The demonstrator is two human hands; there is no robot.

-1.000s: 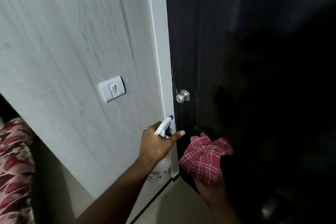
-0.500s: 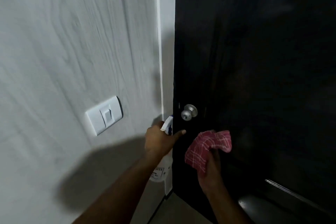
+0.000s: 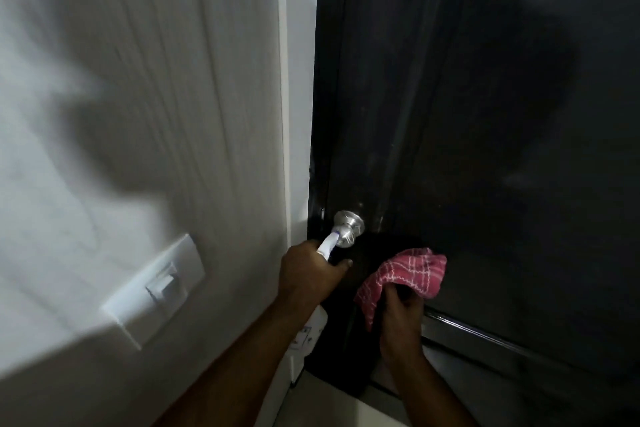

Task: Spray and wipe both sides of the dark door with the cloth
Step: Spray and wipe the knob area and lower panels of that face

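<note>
Head view: the tall dark glossy door (image 3: 485, 114) stands upright, its long axis vertical. Its latch edge lies at the left against the white door frame (image 3: 298, 80), and the round silver metal knob (image 3: 349, 226) is set near that edge.

The left hand (image 3: 308, 274) is curled round the neck of the white plastic spray bottle (image 3: 313, 326), with one finger reaching out to the right. The bottle's long axis runs steeply up from its body, below the wrist, to the nozzle. The nozzle points up and to the right and overlaps the knob in this view. The right hand (image 3: 401, 308) grips the bunched red checked cloth (image 3: 405, 274), fingers curled into its folds. The cloth is close to the door face just right of the knob; whether it touches the door I cannot tell.

Compared with a second ago, both hands have risen from below the knob to its level, and the door fills far more of the view. In my judgement the person has closed in to spray this face, and wiping has yet to start.

A white rocker light switch (image 3: 162, 288) sits on the pale wood-grain wall (image 3: 138, 114) to the left.
</note>
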